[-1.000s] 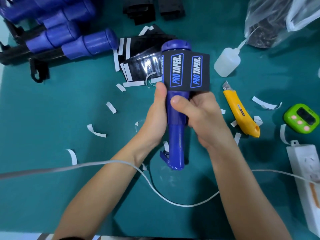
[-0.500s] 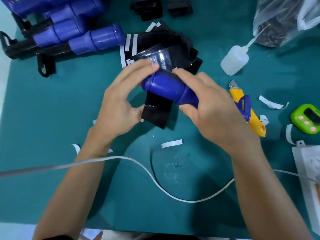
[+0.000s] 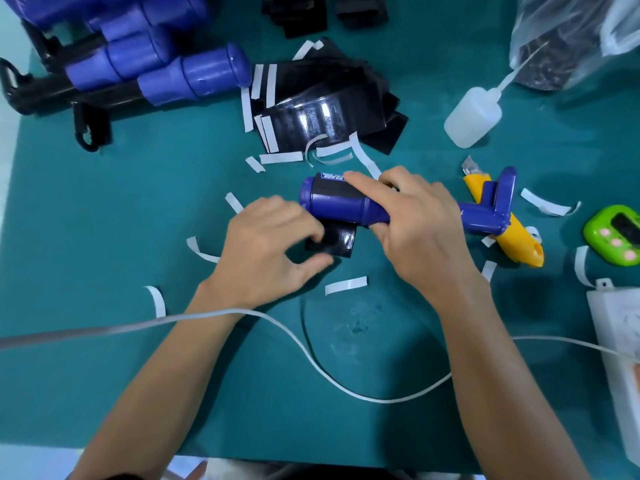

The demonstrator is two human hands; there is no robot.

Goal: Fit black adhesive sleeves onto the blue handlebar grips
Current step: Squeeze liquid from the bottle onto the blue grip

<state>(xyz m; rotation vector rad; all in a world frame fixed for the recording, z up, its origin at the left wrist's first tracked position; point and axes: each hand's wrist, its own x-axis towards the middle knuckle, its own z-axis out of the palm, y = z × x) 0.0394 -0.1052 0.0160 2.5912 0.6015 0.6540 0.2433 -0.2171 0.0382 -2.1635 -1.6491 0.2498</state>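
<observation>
The green mat [image 3: 104, 220] fills the view. Its near edge runs just in front of the person and its left edge shows at the far left. The widest bare stretch is at the left and near middle, crossed only by a white cable [image 3: 311, 355]. A pile of blue grips on black bars [image 3: 194, 76] crowds the far left corner, and a plastic bag [image 3: 571, 36] fills the far right one. A white power strip [image 3: 620, 341] lines the right edge. A stack of black sleeves [image 3: 332, 109] lies at the far middle, with a squeeze bottle [image 3: 472, 114] to its right.

The blue grip [image 3: 339, 206] is held low over the mat's centre. Its long axis runs left to right, with the capped end to the left and the bracket end over a yellow knife [image 3: 512, 237]. The right hand [image 3: 415, 230] wraps its narrow shaft, forefinger stretched along the top. The black sleeve [image 3: 332, 239] lies around the thick end, a loose flap hanging below. The left hand [image 3: 266, 244], fingers curled, pinches that flap. A green timer [image 3: 614, 233] sits near the right edge, and white paper strips [image 3: 346, 285] lie scattered around.
</observation>
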